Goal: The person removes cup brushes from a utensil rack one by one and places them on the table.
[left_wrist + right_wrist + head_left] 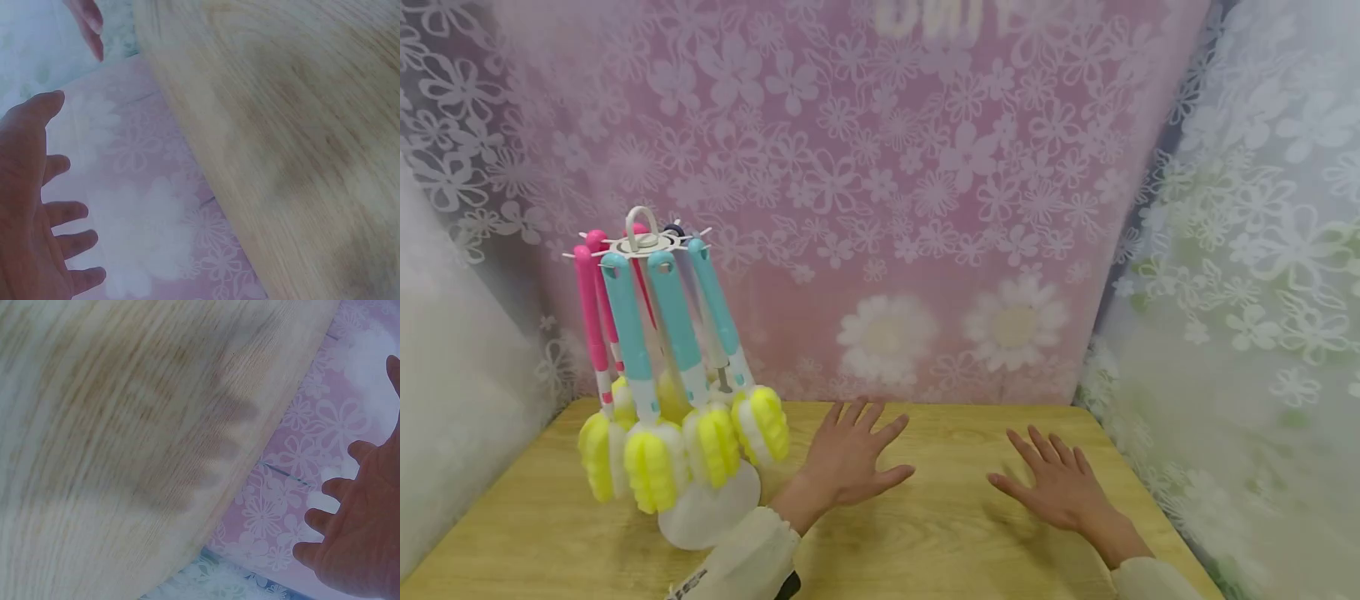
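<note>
My left hand (853, 457) hovers palm down over the wooden table, fingers spread and nothing held. To its left stands a white rack (643, 242) with a ring handle and a round white base (711, 508). From the rack hang several brushes with yellow and white scrubbing heads, among them a turquoise-handled brush (677, 312) and a pink-handled brush (591, 321). Off to the right, my right hand (1060, 487) is also spread and holds nothing, its shadow falling on the tabletop. The left wrist view shows the left hand (31, 212); the right wrist view shows the right hand (362, 525).
The wood-grain table (925, 542) ends at a pink flowered curtain (880, 208) behind. Pale flowered sheets flank it, such as the right-hand sheet (1247, 317). The rack takes up the table's left side.
</note>
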Tool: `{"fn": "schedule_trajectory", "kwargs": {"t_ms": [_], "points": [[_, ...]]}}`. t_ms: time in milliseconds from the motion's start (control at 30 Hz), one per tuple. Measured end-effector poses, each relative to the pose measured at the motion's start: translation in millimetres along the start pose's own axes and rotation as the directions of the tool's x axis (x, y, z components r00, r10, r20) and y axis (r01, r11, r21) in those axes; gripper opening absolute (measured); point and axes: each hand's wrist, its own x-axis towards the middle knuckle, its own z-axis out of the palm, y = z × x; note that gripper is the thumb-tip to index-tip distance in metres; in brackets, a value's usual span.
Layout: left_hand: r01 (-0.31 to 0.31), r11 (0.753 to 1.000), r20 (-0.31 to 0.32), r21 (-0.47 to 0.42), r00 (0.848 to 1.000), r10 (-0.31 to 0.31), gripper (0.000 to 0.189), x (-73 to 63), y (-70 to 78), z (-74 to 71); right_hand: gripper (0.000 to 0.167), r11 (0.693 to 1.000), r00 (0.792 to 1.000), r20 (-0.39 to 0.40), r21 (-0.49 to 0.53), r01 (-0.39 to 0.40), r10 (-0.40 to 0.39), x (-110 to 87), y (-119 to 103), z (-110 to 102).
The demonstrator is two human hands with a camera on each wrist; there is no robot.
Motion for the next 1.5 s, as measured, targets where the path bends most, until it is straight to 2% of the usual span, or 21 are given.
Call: {"fn": "schedule_trajectory", "kwargs": {"t_ms": [133, 300, 433, 567, 733, 867, 967, 1133, 1267, 1367, 1500], "points": [[-0.026, 1.0, -0.033, -0.004, 0.999, 0.026, 0.064, 2.1, 2.6, -12.1, 0.082, 1.0, 1.0, -0.014, 0.011, 0.012, -0.011, 1.4, -2, -2], [-0.023, 0.998, -0.079, -0.057, 0.997, 0.019, 0.064, 7.5, 3.6, -39.0, 0.082, 1.0, 0.999, -0.03, 0.012, 0.022, -0.022, 4.7, -6, -6], [-0.034, 0.996, -0.065, -0.078, 0.997, 0.029, 0.065, 12.2, 2.1, -59.1, 0.082, 1.0, 0.999, -0.037, -0.011, 0.026, -0.027, 8.2, -6, -10], [-0.054, 0.997, -0.056, -0.062, 0.997, 0.051, 0.064, 14.5, -2.1, -76.6, 0.083, 0.999, 0.998, -0.04, -0.009, 0.043, -0.044, 12.6, -10, -16], [-0.093, 0.994, -0.01, -0.063, 0.996, 0.093, 0.062, 14.3, -7.6, -100.8, 0.082, 0.996, 0.995, -0.055, 0.015, 0.083, -0.082, 19.1, -21, -28], [-0.112, 0.99, 0.033, -0.081, 0.993, 0.115, 0.061, 12.6, -13.1, -127.8, 0.081, 0.994, 0.992, -0.065, 0.021, 0.111, -0.11, 24.2, -32, -36], [-0.126, 0.988, 0.038, -0.086, 0.991, 0.13, 0.06, 8.7, -19.3, -148.5, 0.081, 0.992, 0.99, -0.062, 0.02, 0.128, -0.127, 27.6, -38, -38], [-0.17, 0.983, -0.072, -0.068, 0.984, 0.165, 0.056, -0.2, -32.6, -176.3, 0.079, 0.988, 0.986, -0.06, 0.024, 0.155, -0.153, 33.7, -45, -38], [-0.197, 0.976, -0.206, -0.088, 0.963, 0.176, 0.054, -7.2, -44.3, -200.8, 0.079, 0.983, 0.982, -0.064, 0.025, 0.18, -0.178, 37.3, -50, -37], [-0.172, 0.983, -0.294, -0.058, 0.944, 0.147, 0.053, -12.5, -55.7, -221.7, 0.079, 0.981, 0.979, -0.068, 0.027, 0.194, -0.191, 38.5, -53, -35], [-0.093, 0.996, -0.382, 0.009, 0.92, 0.089, 0.052, -22.1, -72.8, -243.6, 0.078, 0.981, 0.98, -0.062, 0.045, 0.19, -0.187, 39.4, -55, -32]]}}
